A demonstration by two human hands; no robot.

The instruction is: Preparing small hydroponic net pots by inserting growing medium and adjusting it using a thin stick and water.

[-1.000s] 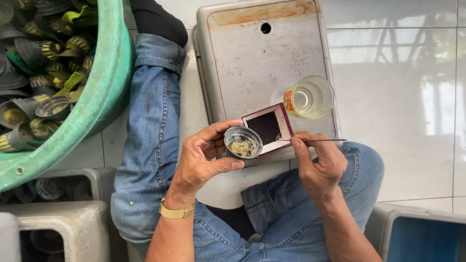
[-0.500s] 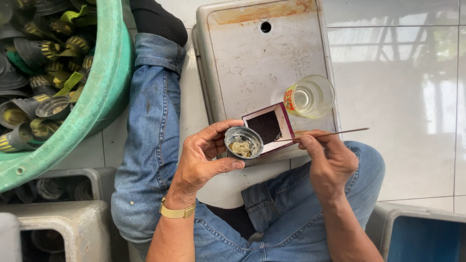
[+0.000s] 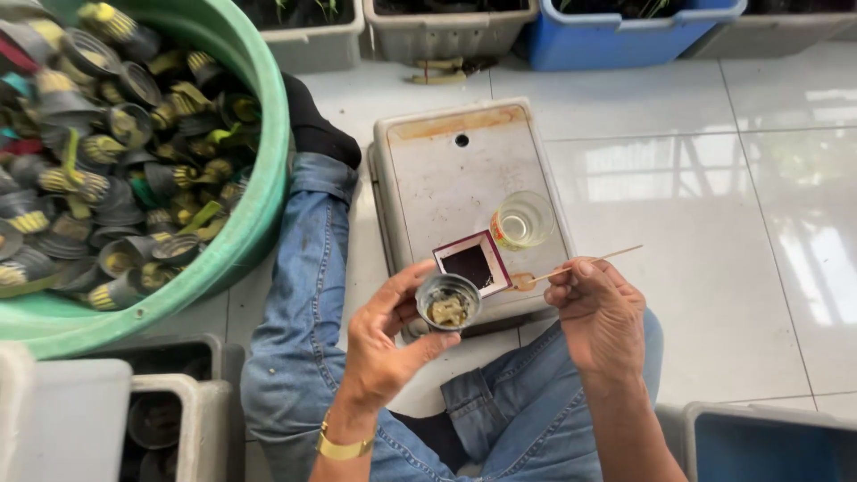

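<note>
My left hand (image 3: pixel 386 344) grips a small dark round pot (image 3: pixel 448 302) with yellowish-green matter inside, held above my lap. My right hand (image 3: pixel 600 308) pinches a thin wooden stick (image 3: pixel 585 263) that points left toward a small spoon-like tip near the pot. Just beyond the pot, on an upturned grey tray (image 3: pixel 446 178), sits a small square red-rimmed box (image 3: pixel 471 263) with dark contents. Beside the box stands a clear glass cup (image 3: pixel 523 220).
A big green tub (image 3: pixel 259 178) at left holds several small dark pots with yellow-green bits. Grey crates (image 3: pixel 134 402) sit at the lower left, a blue bin (image 3: pixel 768 442) at lower right, more bins along the top. White floor tiles lie to the right.
The view has tilted up, showing more floor and bins. My right hand has lifted the stick's tip away from the pot and turned it to point right and upward.
</note>
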